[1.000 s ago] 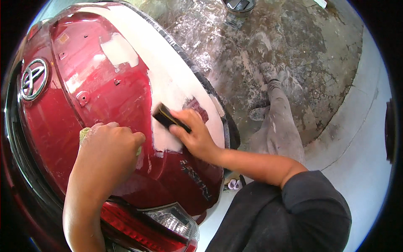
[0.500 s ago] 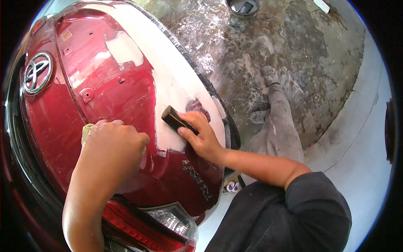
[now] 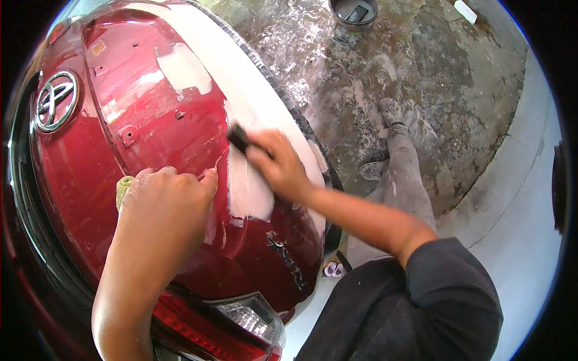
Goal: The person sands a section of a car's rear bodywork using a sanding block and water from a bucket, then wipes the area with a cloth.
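My right hand [image 3: 278, 161], smeared by motion, grips a black sanding block [image 3: 238, 138]. The block's end lies at the border between red paint and the pale filler patch [image 3: 251, 189] on the car's rear panel [image 3: 174, 141]. My left hand [image 3: 171, 195] is closed over a yellow-green sponge [image 3: 124, 190], of which only one end shows. It is held over the red panel, left of the filler, with wet streaks beside the thumb. A smaller filler patch [image 3: 183, 69] lies farther up the panel.
A chrome emblem [image 3: 56, 101] sits on the car at far left, and a tail light [image 3: 250, 319] at the near edge. On the wet, stained floor stands a dark bucket [image 3: 355, 13] holding water and a black block. My feet in grey clogs [image 3: 374, 169] are right of the car.
My right hand has slid the sanding block up and slightly left, from the filler to its border with the red. A wet trickle now shows by my left thumb; that hand has barely moved.
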A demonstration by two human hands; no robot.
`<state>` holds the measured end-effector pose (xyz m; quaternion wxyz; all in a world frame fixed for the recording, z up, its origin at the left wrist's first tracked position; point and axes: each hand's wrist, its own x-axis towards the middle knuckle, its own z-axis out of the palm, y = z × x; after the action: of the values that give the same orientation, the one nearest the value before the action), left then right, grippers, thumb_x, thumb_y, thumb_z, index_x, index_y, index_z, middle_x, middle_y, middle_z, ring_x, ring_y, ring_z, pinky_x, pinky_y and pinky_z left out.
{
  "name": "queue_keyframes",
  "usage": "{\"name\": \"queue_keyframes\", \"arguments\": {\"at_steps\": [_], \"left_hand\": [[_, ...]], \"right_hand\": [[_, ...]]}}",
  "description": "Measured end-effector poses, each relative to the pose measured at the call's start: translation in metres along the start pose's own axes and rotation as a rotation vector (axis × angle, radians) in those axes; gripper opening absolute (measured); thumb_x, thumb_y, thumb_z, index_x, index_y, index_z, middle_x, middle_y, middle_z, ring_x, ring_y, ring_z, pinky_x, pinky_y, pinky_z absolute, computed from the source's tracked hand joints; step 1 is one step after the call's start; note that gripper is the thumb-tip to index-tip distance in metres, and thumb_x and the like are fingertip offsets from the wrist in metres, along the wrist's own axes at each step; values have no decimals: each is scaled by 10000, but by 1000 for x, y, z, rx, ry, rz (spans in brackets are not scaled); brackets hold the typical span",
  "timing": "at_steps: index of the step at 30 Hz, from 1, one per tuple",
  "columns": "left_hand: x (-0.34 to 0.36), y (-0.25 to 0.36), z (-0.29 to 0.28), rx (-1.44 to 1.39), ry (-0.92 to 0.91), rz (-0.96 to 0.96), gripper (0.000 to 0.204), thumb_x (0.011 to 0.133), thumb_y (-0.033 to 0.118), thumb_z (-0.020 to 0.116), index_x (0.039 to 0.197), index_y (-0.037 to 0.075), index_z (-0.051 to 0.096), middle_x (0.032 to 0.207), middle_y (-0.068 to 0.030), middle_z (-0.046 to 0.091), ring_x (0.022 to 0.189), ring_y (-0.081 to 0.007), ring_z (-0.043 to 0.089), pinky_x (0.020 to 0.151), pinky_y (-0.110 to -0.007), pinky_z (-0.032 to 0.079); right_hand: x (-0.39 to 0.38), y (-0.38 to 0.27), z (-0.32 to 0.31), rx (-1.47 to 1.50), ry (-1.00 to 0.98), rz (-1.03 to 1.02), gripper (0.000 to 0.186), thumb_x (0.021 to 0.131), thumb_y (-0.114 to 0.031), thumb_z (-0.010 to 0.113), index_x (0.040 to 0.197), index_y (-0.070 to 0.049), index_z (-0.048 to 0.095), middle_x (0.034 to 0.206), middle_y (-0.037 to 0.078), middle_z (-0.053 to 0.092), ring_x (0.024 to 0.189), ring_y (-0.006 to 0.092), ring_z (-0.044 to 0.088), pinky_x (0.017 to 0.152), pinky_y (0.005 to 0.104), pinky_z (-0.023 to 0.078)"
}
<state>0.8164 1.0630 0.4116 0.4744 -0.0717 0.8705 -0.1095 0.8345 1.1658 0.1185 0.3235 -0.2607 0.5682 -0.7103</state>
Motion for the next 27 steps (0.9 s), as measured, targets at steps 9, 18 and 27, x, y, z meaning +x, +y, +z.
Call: {"name": "queue_keyframes", "arguments": {"at_steps": [9, 18, 27], "left_hand": [[0, -2, -7, -3, -73, -26, 172, 967, 138, 627, 1060, 74, 757, 804, -110, 749, 845, -314, 755, 771, -458, 582], [13, 2, -14, -13, 19, 33, 166, 966, 144, 630, 1027, 83, 772, 766, -101, 744, 820, -305, 754, 763, -452, 580], [0, -5, 1, -90, -91, -39, 329, 915, 159, 700, 1237, 116, 752, 812, -111, 728, 869, -331, 734, 847, -486, 570]], "right_hand": [[14, 5, 9, -10, -22, 10, 361, 1036, -217, 686, 1333, -12, 692, 1263, 158, 680, 1165, 326, 632, 1059, 406, 466], [155, 59, 20, 155, 90, 219, 453, 1034, -308, 683, 1319, 45, 691, 1275, 219, 690, 1158, 281, 674, 1042, 359, 500], [47, 12, 17, 127, -13, 231, 410, 1023, -275, 706, 1329, -3, 705, 1174, 166, 692, 1111, 252, 653, 989, 363, 494]]}}
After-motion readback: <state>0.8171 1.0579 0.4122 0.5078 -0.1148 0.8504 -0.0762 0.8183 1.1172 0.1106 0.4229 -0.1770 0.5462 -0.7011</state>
